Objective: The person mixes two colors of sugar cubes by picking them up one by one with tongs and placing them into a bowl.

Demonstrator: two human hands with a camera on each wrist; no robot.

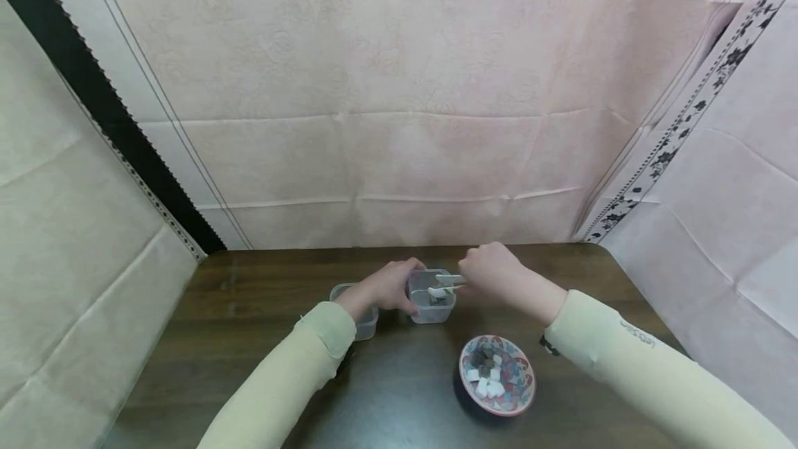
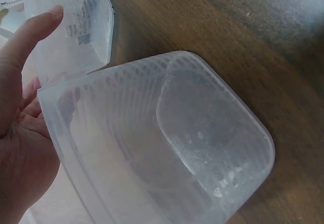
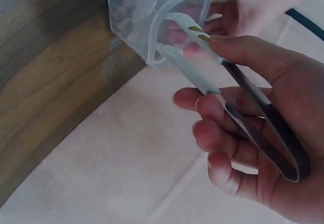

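Observation:
The right hand (image 1: 495, 272) holds a pair of tongs (image 3: 248, 89) between thumb and fingers. The tongs' pale tips stand apart at the mouth of a clear plastic container (image 1: 430, 314), where a white piece (image 1: 438, 292) shows near them in the head view. At this container's left side is the left hand (image 1: 389, 286), with its thumb and fingers around the wall. A second clear container (image 2: 202, 112) stands left of it, partly hidden by the left wrist in the head view. Nearer the front, a patterned bowl (image 1: 525, 383) holds several white cubes (image 1: 489, 388) and some dark pieces.
The containers and bowl stand on a dark wooden table (image 1: 231, 345). Pale cloth (image 1: 399, 89) hangs behind the table's back edge, and more cloth rises at both sides. The bowl is below the right forearm in the head view.

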